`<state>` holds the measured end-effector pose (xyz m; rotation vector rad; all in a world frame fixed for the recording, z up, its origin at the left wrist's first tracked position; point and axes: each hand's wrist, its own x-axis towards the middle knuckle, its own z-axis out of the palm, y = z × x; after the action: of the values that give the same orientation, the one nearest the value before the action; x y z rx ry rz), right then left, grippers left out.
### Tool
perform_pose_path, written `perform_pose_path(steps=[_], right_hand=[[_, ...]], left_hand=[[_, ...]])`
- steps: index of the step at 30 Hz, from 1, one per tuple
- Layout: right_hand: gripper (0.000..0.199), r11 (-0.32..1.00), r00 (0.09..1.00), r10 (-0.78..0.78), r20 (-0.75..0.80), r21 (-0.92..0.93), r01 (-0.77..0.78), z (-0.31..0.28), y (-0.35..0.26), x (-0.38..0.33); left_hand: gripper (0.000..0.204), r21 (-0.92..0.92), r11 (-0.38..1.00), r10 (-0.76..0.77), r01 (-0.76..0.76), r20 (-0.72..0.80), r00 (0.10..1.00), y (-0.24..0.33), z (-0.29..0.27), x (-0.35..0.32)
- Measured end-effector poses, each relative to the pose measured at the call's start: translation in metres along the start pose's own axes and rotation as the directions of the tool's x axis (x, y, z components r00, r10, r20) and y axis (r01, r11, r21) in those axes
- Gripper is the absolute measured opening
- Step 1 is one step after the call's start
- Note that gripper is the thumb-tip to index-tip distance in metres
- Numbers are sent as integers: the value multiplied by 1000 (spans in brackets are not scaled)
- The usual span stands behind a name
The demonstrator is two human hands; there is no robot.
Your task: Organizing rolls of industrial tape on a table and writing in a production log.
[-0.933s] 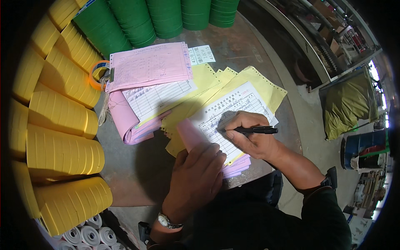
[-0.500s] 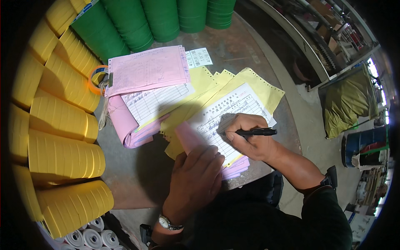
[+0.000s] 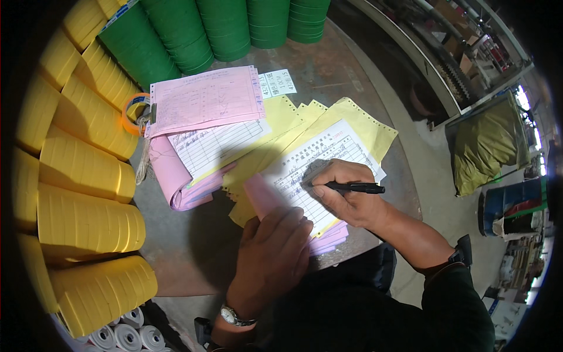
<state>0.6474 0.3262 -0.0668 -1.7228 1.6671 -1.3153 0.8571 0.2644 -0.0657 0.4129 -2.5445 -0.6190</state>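
Note:
My right hand [image 3: 350, 199] is closed round a black pen [image 3: 369, 188], its tip end low over a white form [image 3: 337, 149] with printed lines and handwriting. My left hand [image 3: 271, 252] lies over the form's lower left edge, fingers stretched out and pressing it down. Beside those fingers a pink sheet [image 3: 262, 193] curls up, blurred. Yellow sheets [image 3: 363, 120] with punched edges fan out beneath the form. Further left lies a second stack, with a pink form [image 3: 205, 97] on top and a clip at its left edge.
Green rolls [image 3: 226, 29] line the table's far side; stacked yellow rolls [image 3: 88, 220] border its left. A roll of orange tape [image 3: 130, 115] sits by the pink form, near a white label [image 3: 281, 83]. Right of the round metal table [image 3: 182, 267] stand a blue drum [image 3: 504, 205] and a greenish sack [image 3: 487, 146].
The view has shifted slightly, so the table things sit a little further left. The pen has tilted a little in my right hand; my left hand stays on the form.

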Motion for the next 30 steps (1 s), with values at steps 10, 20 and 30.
perform_pose_path(steps=[10,20,30], right_hand=[[9,999,1000,28,12,-35,-27,-2,-1,0],[7,1000,999,25,39,9,-25,-2,-2,0],[8,1000,999,28,27,-8,-28,-2,0,-1]], left_hand=[[35,-2,1000,-3,3,2,1000,-1,0,-1],[34,-1,1000,-13,13,18,1000,0,-1,-1],[34,1,1000,-6,6,15,1000,0,0,-1]])
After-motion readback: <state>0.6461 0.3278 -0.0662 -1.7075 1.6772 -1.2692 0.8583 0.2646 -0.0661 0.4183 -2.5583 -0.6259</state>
